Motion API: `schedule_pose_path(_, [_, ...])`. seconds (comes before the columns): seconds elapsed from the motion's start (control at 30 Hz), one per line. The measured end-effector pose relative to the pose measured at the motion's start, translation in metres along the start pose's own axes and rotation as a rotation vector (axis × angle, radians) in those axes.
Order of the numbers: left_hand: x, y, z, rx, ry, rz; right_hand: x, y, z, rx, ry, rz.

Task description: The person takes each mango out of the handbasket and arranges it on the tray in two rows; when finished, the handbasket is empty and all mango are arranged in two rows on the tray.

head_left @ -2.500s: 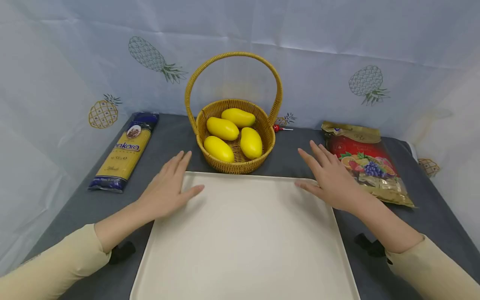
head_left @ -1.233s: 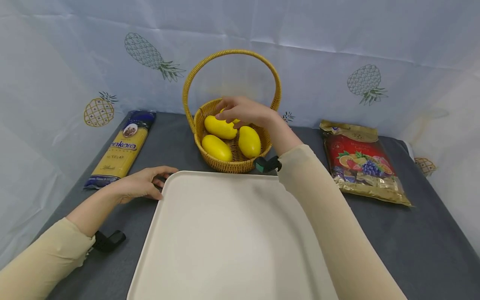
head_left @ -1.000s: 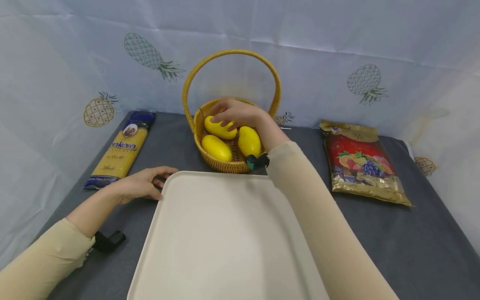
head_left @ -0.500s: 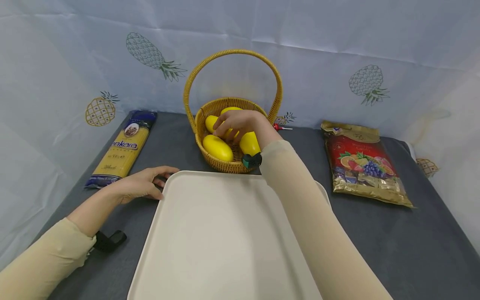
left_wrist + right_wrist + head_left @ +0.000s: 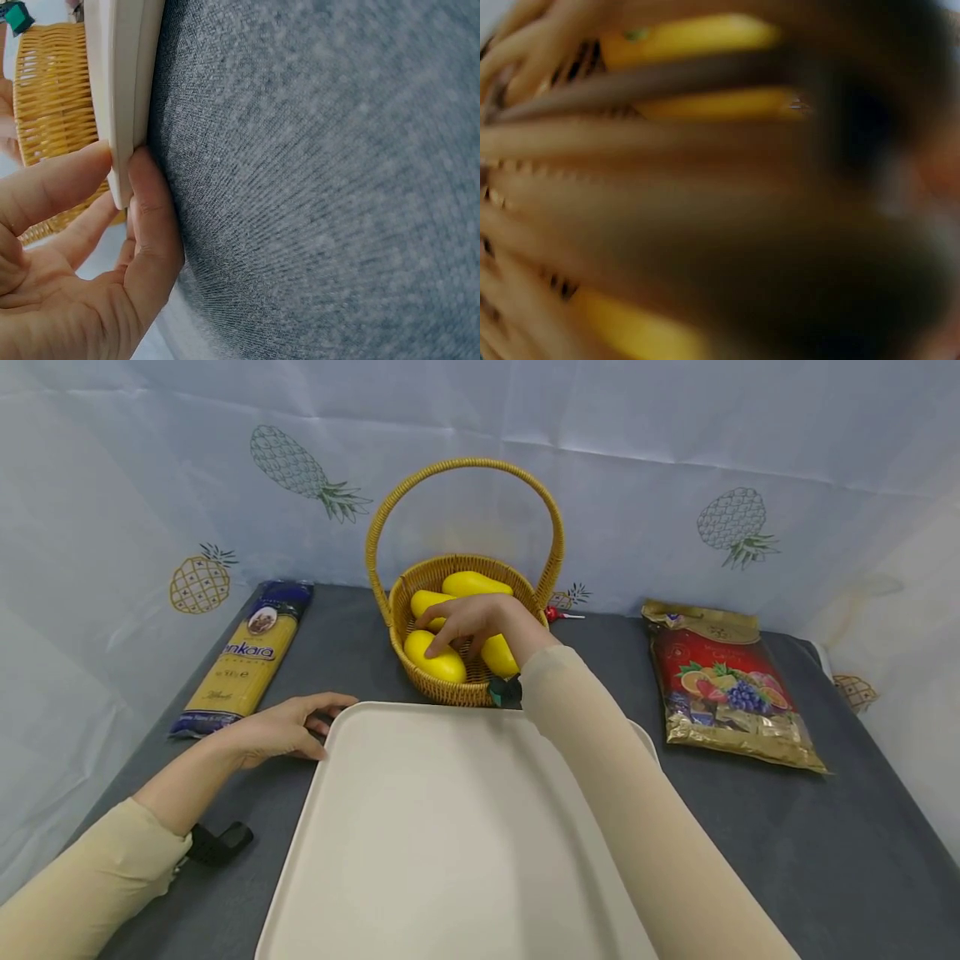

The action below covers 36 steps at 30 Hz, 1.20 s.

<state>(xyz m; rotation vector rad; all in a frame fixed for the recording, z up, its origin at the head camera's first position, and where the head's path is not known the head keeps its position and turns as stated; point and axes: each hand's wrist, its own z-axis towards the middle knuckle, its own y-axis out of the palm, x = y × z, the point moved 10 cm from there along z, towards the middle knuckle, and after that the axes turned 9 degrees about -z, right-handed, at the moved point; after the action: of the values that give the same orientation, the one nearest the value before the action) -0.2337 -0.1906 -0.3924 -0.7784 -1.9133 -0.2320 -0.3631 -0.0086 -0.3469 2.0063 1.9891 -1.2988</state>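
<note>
My left hand (image 5: 281, 731) pinches the far left corner of a cream tray (image 5: 450, 835). In the left wrist view the thumb lies on the tray's rim (image 5: 124, 97) and a finger is tucked beneath it. My right hand (image 5: 487, 617) reaches into a wicker basket (image 5: 467, 695) with an arched handle, its fingers bent loosely over several yellow mangoes. Its thumb side overlaps the front left mango (image 5: 446, 668). Another mango (image 5: 476, 583) lies at the back, and the right mango (image 5: 501, 658) is partly covered by the hand. The right wrist view is blurred, with mango yellow (image 5: 697, 41) beside dark wicker.
A pack of spaghetti (image 5: 240, 668) lies at the left on the grey cloth (image 5: 750, 843). A red and gold candy bag (image 5: 727, 685) lies at the right. A small red lollipop (image 5: 552, 613) is behind the basket, before a pineapple-print curtain (image 5: 637, 527).
Both hands hovered spread over the tray earlier. The left has taken hold of the tray's corner; the right has gone into the basket and shifted from the back mangoes toward the front.
</note>
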Motion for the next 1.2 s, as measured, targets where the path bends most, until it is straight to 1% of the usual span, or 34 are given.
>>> schedule_pose_path(0.17, [0.000, 0.001, 0.001, -0.003, 0.010, -0.013, -0.003, 0.003, 0.001, 0.008, -0.009, -0.050])
schedule_pose_path(0.27, [-0.002, 0.001, 0.002, -0.001, 0.011, -0.016, -0.006, 0.003, 0.000, 0.016, -0.013, -0.086])
schedule_pose_path(0.37, [-0.002, 0.001, 0.001, 0.003, 0.010, -0.015, -0.008, 0.001, -0.004, 0.021, -0.023, -0.099])
schedule_pose_path(0.57, [-0.003, 0.001, 0.001, 0.005, 0.009, -0.012, -0.009, -0.005, -0.010, 0.013, -0.025, -0.066])
schedule_pose_path(0.73, [-0.004, 0.000, 0.001, 0.011, -0.004, -0.003, -0.009, -0.015, -0.016, 0.045, -0.047, -0.018])
schedule_pose_path(0.9, [-0.003, 0.000, 0.002, 0.010, -0.006, -0.006, -0.011, -0.030, -0.028, 0.113, -0.108, 0.069])
schedule_pose_path(1.0, [-0.002, 0.000, 0.002, 0.006, -0.002, -0.013, -0.016, -0.035, -0.037, 0.137, -0.178, 0.137])
schedule_pose_path(1.07, [-0.002, 0.000, 0.002, 0.004, 0.000, -0.012, -0.020, -0.037, -0.043, 0.157, -0.221, 0.174])
schedule_pose_path(1.2, [-0.003, -0.002, 0.001, 0.009, -0.006, -0.003, -0.030, -0.035, -0.055, 0.195, -0.291, 0.213])
